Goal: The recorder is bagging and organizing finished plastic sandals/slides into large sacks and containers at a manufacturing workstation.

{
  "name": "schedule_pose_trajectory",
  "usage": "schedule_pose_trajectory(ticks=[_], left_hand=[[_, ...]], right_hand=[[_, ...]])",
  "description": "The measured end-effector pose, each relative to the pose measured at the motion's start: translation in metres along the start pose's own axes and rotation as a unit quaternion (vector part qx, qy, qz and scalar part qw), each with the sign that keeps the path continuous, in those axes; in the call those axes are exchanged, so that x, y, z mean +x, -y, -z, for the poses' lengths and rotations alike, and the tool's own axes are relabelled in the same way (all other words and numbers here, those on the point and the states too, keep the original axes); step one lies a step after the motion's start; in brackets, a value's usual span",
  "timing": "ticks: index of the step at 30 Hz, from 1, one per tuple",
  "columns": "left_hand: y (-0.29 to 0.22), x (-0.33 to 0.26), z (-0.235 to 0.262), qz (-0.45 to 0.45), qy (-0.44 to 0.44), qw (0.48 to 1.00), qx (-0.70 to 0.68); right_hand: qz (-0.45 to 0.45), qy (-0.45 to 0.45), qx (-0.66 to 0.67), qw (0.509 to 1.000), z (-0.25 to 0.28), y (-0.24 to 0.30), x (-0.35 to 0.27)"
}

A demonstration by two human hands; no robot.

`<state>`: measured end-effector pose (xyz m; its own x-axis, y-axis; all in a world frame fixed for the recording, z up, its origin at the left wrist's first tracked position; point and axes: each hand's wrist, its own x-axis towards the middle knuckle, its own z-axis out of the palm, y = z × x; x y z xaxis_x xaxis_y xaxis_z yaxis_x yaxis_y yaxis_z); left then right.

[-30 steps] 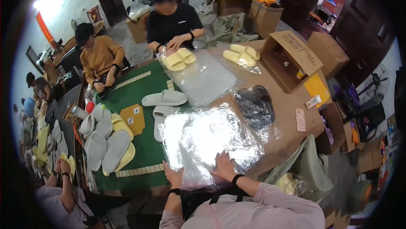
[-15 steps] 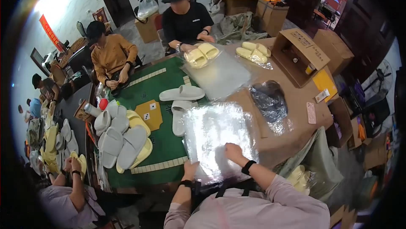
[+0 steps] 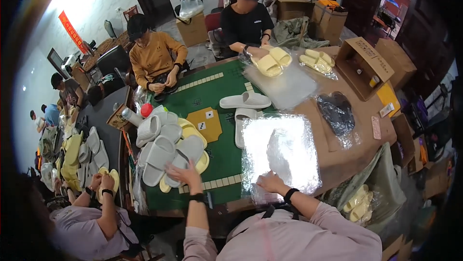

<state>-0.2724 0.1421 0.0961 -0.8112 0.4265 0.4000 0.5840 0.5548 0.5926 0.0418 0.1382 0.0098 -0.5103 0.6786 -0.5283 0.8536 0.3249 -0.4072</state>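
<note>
Left grip (image 3: 183, 174): fingers spread apart at the near end of a grey slipper (image 3: 191, 148); contact unclear. That slipper lies on the table's (image 3: 340, 157) left, partly over a yellow slipper (image 3: 202, 164). Right grip (image 3: 271, 184): fingers curled at the near part of the clear film (image 3: 305, 159); cannot tell if clamped. Grey pair (image 3: 246, 100) just beyond, leftward; dark pair (image 3: 336, 111) bagged, right.
</note>
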Motion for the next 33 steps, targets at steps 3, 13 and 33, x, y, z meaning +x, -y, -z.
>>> schedule_pose_trajectory(ticks=[3, 13, 33], left_hand=[[0.061, 0.072, 0.001, 0.004, -0.073, 0.996, -0.043], [-0.003, 0.085, -0.005, 0.237, 0.121, 0.888, -0.376], [-0.052, 0.156, -0.079, 0.034, 0.139, 0.989, -0.034]], right_hand=[[-0.004, -0.02, -0.002, 1.0, -0.005, 0.016, 0.002], [-0.043, -0.045, -0.001, 0.998, -0.032, -0.007, 0.012], [-0.03, 0.055, 0.005, 0.998, -0.022, -0.016, 0.01]])
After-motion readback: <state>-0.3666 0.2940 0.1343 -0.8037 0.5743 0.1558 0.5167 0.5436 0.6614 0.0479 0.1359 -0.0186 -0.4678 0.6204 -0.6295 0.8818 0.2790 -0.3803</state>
